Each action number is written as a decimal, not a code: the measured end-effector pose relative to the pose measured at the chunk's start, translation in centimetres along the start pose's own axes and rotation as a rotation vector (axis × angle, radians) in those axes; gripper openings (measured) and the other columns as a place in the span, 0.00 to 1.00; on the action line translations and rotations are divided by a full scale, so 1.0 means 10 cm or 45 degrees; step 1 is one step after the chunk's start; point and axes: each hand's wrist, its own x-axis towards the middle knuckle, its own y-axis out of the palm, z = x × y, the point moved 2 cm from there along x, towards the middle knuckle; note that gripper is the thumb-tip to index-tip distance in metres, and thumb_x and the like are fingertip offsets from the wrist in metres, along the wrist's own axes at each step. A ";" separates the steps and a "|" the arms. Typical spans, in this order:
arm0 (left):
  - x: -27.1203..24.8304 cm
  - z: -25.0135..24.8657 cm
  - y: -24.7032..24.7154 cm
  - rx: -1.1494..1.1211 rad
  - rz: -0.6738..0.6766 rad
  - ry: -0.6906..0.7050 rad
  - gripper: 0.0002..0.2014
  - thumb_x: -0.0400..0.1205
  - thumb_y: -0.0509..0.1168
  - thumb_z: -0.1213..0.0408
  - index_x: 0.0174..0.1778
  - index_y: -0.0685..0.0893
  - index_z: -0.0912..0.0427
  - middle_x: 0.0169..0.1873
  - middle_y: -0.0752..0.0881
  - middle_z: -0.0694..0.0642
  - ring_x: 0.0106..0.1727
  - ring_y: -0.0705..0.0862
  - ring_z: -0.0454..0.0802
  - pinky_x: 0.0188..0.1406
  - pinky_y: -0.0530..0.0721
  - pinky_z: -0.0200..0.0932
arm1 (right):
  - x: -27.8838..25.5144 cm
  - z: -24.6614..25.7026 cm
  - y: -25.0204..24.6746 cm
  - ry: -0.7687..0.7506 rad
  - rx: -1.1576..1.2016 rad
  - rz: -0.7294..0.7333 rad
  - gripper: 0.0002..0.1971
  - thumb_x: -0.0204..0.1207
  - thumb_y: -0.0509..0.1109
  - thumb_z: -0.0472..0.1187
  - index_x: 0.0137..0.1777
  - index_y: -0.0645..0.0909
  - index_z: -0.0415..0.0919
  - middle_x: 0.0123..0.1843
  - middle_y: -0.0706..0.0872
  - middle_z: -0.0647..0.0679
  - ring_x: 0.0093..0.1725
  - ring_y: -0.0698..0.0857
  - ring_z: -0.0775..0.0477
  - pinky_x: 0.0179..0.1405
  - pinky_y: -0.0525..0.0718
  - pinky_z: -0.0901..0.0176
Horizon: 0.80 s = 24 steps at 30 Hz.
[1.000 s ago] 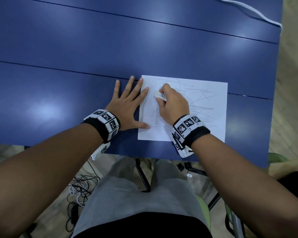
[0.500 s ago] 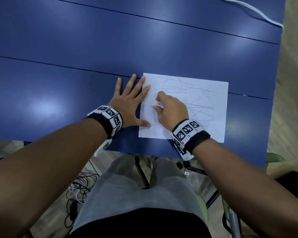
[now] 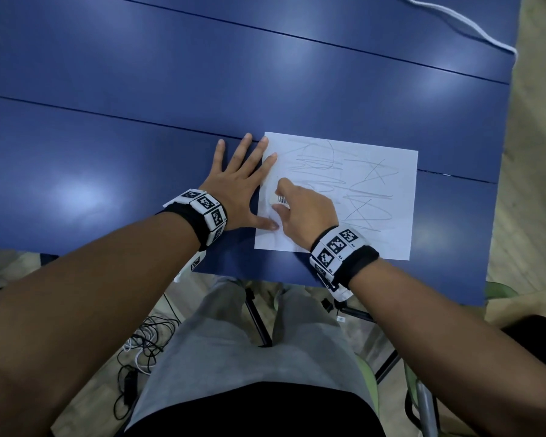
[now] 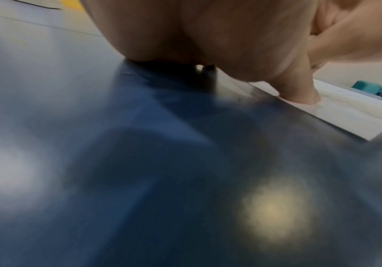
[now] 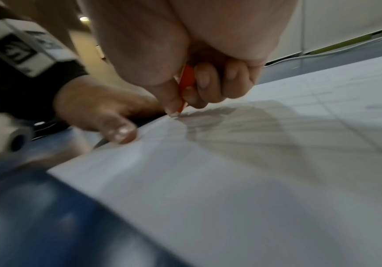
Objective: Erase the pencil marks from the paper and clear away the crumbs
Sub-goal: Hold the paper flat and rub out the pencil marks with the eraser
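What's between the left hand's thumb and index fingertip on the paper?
In the head view, the eraser, pinched by the right hand, lies between them on the paper's left edge, where the left hand presses.

one paper, one eraser, two hands, one white cable.

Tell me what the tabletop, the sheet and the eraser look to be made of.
Tabletop: glossy blue painted or laminated panels, judging by lamp glare and seams. Sheet: thin matte white paper, lying flat. Eraser: likely white rubber or vinyl in a barcoded sleeve.
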 end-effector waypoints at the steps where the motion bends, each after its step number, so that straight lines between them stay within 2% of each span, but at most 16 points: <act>1: 0.01 0.00 0.00 0.003 0.005 0.001 0.66 0.64 0.47 0.12 0.90 0.37 0.52 0.88 0.31 0.54 0.87 0.29 0.59 0.81 0.33 0.78 | 0.03 -0.03 -0.04 0.030 0.009 -0.042 0.09 0.83 0.62 0.47 0.58 0.70 0.45 0.52 0.87 0.49 0.47 0.84 0.40 0.39 0.80 0.51; 3: 0.01 0.00 0.00 0.008 0.007 0.005 0.66 0.64 0.47 0.12 0.90 0.38 0.52 0.88 0.31 0.54 0.87 0.29 0.59 0.81 0.34 0.78 | 0.05 -0.06 -0.08 0.068 0.037 -0.086 0.09 0.82 0.63 0.47 0.58 0.72 0.44 0.50 0.87 0.48 0.46 0.84 0.40 0.38 0.77 0.53; 7: 0.00 0.00 0.00 -0.001 -0.005 0.007 0.66 0.64 0.47 0.12 0.90 0.39 0.53 0.88 0.32 0.54 0.88 0.30 0.59 0.81 0.35 0.78 | -0.03 0.02 0.02 -0.046 0.010 0.048 0.10 0.83 0.62 0.46 0.59 0.70 0.44 0.54 0.87 0.49 0.50 0.84 0.40 0.43 0.80 0.50; 9: 0.00 -0.01 -0.01 0.002 0.003 0.006 0.66 0.64 0.48 0.12 0.89 0.38 0.52 0.88 0.31 0.54 0.87 0.29 0.59 0.81 0.34 0.78 | -0.01 -0.02 0.00 -0.014 0.024 0.004 0.09 0.83 0.62 0.47 0.58 0.70 0.45 0.56 0.87 0.50 0.51 0.84 0.41 0.42 0.80 0.51; 12: 0.01 -0.01 -0.02 0.008 0.013 -0.003 0.66 0.64 0.48 0.12 0.89 0.37 0.52 0.88 0.31 0.54 0.87 0.29 0.59 0.81 0.34 0.78 | 0.01 -0.04 0.00 0.074 0.089 -0.070 0.09 0.83 0.63 0.47 0.57 0.71 0.45 0.52 0.87 0.50 0.49 0.84 0.40 0.40 0.79 0.52; 16: 0.00 0.00 -0.01 0.010 0.021 -0.004 0.66 0.63 0.46 0.11 0.89 0.36 0.52 0.88 0.30 0.54 0.87 0.28 0.59 0.81 0.34 0.78 | -0.04 0.02 0.05 0.039 0.070 -0.016 0.09 0.83 0.62 0.47 0.58 0.70 0.45 0.53 0.87 0.49 0.48 0.84 0.41 0.41 0.81 0.51; 21: 0.01 0.00 0.00 0.019 0.018 0.001 0.66 0.64 0.51 0.13 0.90 0.37 0.52 0.87 0.30 0.54 0.87 0.28 0.60 0.81 0.32 0.77 | 0.05 -0.08 -0.05 0.122 0.086 -0.124 0.11 0.82 0.63 0.48 0.59 0.71 0.44 0.51 0.88 0.49 0.47 0.84 0.40 0.39 0.77 0.53; 24: 0.01 0.01 0.00 0.014 0.025 -0.001 0.66 0.64 0.50 0.12 0.89 0.36 0.52 0.87 0.29 0.54 0.87 0.27 0.59 0.80 0.30 0.76 | -0.01 -0.03 0.01 0.095 0.066 -0.078 0.10 0.83 0.62 0.48 0.58 0.70 0.45 0.50 0.87 0.48 0.46 0.84 0.40 0.38 0.77 0.53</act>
